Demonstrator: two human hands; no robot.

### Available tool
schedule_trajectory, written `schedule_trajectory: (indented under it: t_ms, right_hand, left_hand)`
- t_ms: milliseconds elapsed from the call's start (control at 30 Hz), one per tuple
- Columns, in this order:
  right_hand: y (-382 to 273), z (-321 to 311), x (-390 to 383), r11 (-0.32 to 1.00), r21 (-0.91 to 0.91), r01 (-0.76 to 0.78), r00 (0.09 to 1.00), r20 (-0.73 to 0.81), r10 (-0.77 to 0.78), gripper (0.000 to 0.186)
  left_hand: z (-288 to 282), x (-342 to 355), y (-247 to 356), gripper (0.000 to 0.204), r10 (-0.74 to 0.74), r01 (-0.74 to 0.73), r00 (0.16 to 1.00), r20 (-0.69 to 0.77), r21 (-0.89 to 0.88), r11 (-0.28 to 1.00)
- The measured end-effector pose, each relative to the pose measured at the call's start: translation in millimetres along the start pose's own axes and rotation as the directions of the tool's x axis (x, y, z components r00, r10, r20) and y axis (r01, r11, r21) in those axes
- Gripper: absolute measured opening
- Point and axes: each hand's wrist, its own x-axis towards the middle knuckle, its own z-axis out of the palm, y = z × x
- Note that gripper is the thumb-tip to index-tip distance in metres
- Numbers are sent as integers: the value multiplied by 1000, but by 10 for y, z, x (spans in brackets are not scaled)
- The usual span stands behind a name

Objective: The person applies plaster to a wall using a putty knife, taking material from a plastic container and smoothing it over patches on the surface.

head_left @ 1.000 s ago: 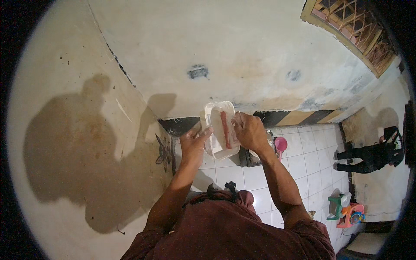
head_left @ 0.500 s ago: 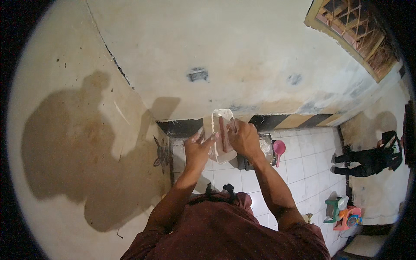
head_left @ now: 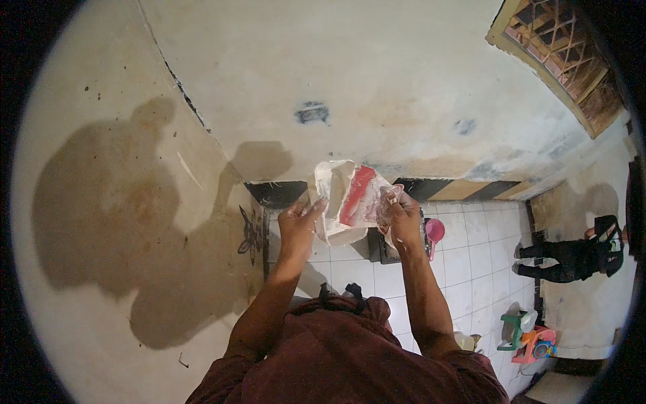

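Observation:
In front of the wall I hold a pale, flimsy plastic packet (head_left: pixel 361 202) with a red band and white smears along its edges. It is spread between both hands, its left part looking open and hollow. My left hand (head_left: pixel 299 225) is closed on the left edge, thumb on the near face. The right end is crumpled in the closed fingers of my right hand (head_left: pixel 402 217). White residue marks the fingers. A dark tray or box (head_left: pixel 389 253) stands on the floor below my right hand, mostly hidden by it and the packet.
A pink dipper (head_left: pixel 435 229) lies right of the dark box on white floor tiles (head_left: pixel 464 259). The patched wall (head_left: pixel 383 81) rises ahead; another wall (head_left: pixel 121 256) stands left. At far right are a person in dark clothes (head_left: pixel 572 259), a green stool (head_left: pixel 511 331) and an orange object (head_left: pixel 535 345).
My right hand has moved right and downward, drawing the packet's right side out. The red band now faces up more openly, and more of the packet shows.

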Motion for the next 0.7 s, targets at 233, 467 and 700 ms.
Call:
schedule_trajectory:
  t_ms: [233,467,700]
  right_hand:
    - [-165,-189,-10,785,-603,142,972,-67,-227,25]
    - [-545,39,80,457,-870,185,973,96,-210,24]
    - [-487,309,146,573,-778,257,964,163,-210,26]
  left_hand:
    - [117,10,-248,39,12,-10,999,44,-36,999]
    - [370,-71,-297,39,35,-35,999,24,-33,999]
    - [444,-94,-221,41,169,-169,986,13,80,982]
